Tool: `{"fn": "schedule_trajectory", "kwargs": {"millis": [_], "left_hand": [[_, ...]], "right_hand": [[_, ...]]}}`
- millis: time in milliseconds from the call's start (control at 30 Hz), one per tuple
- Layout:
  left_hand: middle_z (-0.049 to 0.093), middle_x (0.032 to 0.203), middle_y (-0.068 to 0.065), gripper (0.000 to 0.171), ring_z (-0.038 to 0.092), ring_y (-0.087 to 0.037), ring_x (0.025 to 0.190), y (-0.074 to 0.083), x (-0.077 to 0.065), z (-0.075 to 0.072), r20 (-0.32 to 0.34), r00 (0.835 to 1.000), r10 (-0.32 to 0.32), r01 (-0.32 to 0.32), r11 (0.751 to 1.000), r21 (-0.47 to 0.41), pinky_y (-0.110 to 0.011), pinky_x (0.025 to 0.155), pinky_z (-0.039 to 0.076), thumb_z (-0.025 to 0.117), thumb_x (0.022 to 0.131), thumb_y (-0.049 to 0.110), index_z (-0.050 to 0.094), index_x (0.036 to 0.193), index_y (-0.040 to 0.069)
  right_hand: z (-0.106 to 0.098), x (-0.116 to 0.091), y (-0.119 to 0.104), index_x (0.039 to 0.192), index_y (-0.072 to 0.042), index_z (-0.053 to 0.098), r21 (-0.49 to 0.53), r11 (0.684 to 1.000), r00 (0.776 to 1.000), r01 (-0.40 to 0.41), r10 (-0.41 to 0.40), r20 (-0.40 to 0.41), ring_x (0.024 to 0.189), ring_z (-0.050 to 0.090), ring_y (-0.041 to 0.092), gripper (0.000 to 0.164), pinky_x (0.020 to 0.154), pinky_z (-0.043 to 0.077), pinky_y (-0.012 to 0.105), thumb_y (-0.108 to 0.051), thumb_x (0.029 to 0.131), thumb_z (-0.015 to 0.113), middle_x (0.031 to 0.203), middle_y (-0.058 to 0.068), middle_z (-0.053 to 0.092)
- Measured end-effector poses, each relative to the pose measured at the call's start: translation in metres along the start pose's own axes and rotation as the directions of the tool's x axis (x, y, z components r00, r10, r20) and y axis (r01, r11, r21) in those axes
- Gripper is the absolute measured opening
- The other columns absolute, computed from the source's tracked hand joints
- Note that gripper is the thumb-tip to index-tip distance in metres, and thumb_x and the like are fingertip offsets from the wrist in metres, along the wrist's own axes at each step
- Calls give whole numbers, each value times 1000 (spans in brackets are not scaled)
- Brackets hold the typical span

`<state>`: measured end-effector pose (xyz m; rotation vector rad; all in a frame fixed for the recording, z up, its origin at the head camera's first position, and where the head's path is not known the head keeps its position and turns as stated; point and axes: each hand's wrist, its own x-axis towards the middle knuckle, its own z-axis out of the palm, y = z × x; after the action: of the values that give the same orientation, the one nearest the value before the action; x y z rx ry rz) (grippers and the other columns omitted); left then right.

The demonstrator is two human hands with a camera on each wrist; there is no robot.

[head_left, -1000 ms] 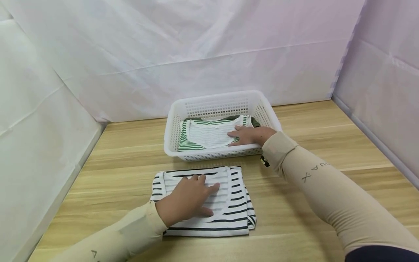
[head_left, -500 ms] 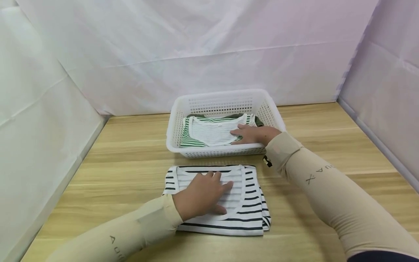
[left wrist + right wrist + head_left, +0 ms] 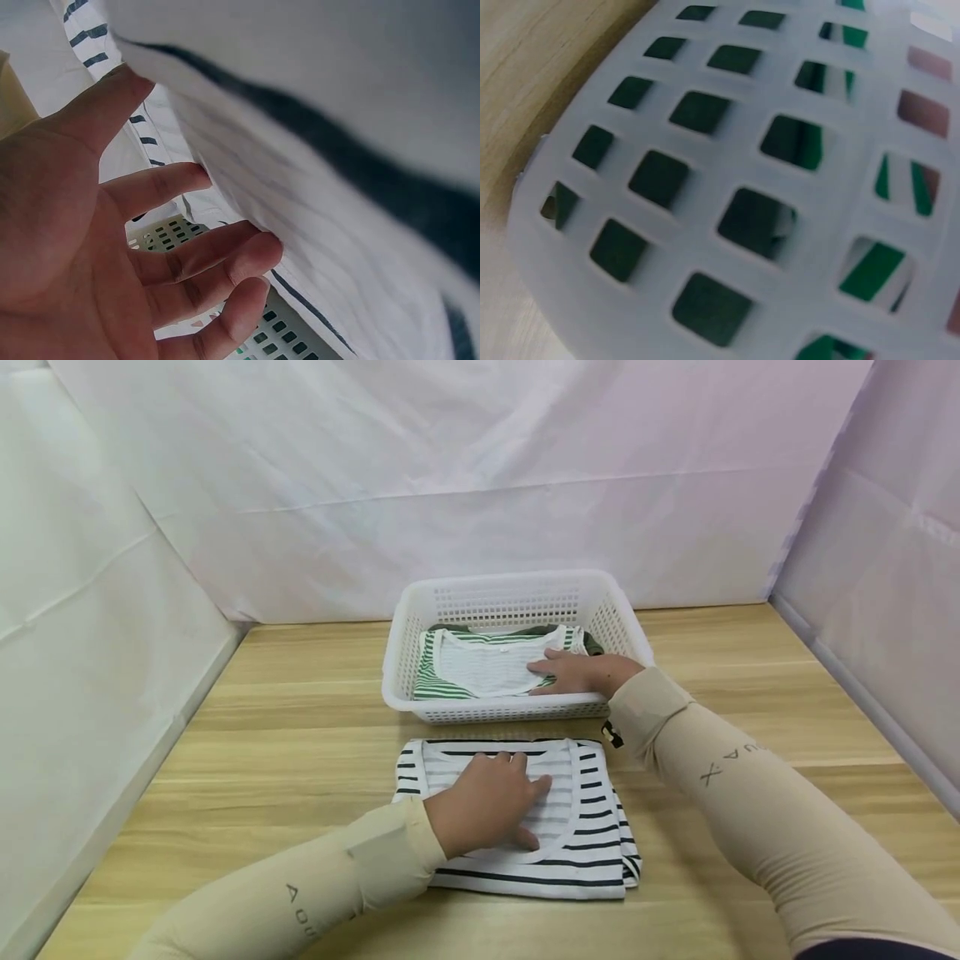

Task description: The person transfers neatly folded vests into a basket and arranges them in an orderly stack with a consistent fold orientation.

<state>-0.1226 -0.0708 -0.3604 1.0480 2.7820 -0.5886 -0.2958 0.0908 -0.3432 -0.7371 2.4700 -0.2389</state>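
A folded white shirt with black stripes lies on the table in front of the basket. My left hand rests on its neckline, fingers spread; in the left wrist view the left hand's fingertips touch the cloth. Inside the white plastic basket is a folded green-striped shirt, with dark green cloth showing under its edges. My right hand reaches over the basket's front right rim, its extended fingers on the green-striped shirt. The right wrist view mostly shows the basket's slotted wall, which hides most of that hand.
The basket stands on a wooden table near the back, before a white sheet wall. Further sheet walls close off the left and right sides. A small black and yellow item hangs under the right cuff.
The black-striped shirt has slid to the right along the table under my left hand, coming more squarely in front of the basket. My right hand stays on the green-striped shirt.
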Motion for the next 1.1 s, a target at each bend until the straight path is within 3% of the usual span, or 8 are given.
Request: {"fn": "schedule_trajectory", "kwargs": {"millis": [433,633,800,1000,1100], "left_hand": [[67,103,-5,77,66,-19,89,1,9,-1,-4,1000,5,-5,1000,-22,-34,59,53,63,78,78,58,138,29],[65,109,-6,75,66,-21,96,-3,6,0,30,999,16,-14,998,-55,-35,64,54,61,80,76,55,140,32],[66,119,-3,60,64,-23,109,-23,-5,0,54,998,16,-4,977,-213,-42,83,55,61,88,66,57,139,33],[65,123,-4,51,62,-25,114,-64,-26,12,-80,995,-55,21,923,-383,-45,95,52,66,92,50,61,136,24],[64,126,-8,46,62,-28,114,-85,-37,22,-91,993,-79,29,888,-459,-47,95,52,68,95,39,61,136,19]], "right_hand": [[-1,1,5,159,-9,23,5,1000,1000,10,-10,-13,153,6,46,68,121,14,63,-43,105,45,166,25,3],[2,2,7,160,-11,22,20,1000,1000,-2,2,-6,153,5,45,68,121,14,62,-44,105,46,166,24,3],[4,3,7,160,-13,21,58,998,1000,-18,17,12,154,1,42,69,122,12,62,-44,104,47,167,22,0],[2,3,4,160,-14,22,61,998,1000,-21,21,10,154,0,41,69,122,12,61,-44,104,47,167,22,0],[1,2,4,160,-13,21,66,998,1000,-14,13,10,154,0,41,69,122,11,61,-43,104,48,167,22,0]]}}
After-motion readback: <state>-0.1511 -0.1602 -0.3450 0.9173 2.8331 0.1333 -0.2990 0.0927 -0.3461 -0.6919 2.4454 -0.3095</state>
